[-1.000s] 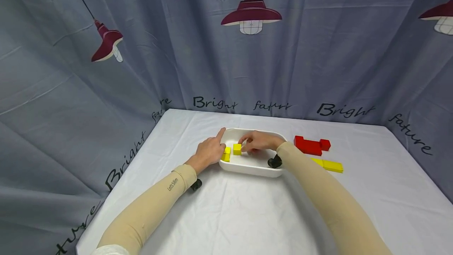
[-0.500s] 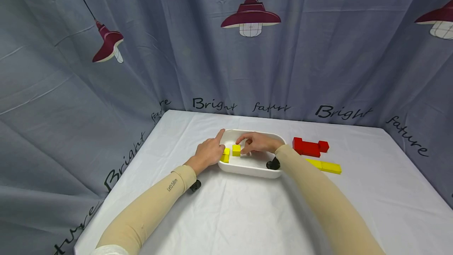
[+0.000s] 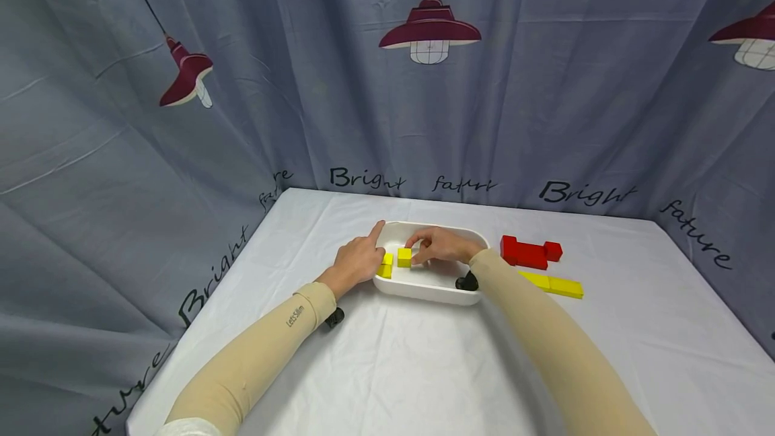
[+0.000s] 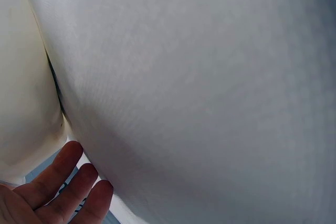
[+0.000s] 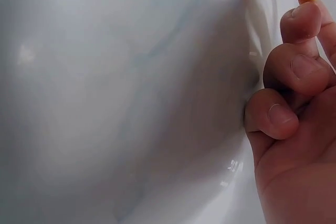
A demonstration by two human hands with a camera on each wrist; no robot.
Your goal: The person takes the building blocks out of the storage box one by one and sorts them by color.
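Observation:
In the head view, a white rectangular tray (image 3: 426, 293) sits on the table. My left hand (image 3: 357, 260) holds its left end, index finger stretched along the rim and thumb over the inside. Three of that hand's fingers (image 4: 79, 177) show in the left wrist view. Two small yellow blocks (image 3: 385, 266), one on top of the other, are just inside the tray by that thumb. To their right, a yellow cube (image 3: 404, 258) is pinched by my right hand (image 3: 445, 245), which reaches in over the right side. The right wrist view shows its other fingers (image 5: 302, 72) curled.
Right of the tray lie several red blocks (image 3: 529, 255) set together. Nearer, flat yellow blocks (image 3: 564, 286) lie end to end, partly behind the right sleeve (image 3: 551, 328). White cloth (image 3: 375, 382) covers the table, and a grey-blue curtain (image 3: 339, 86) hangs behind and at the sides.
The head view has shifted slightly. Both hands and the yellow cube keep nearly the same places in the tray, with only a small movement of the right fingers at the cube.

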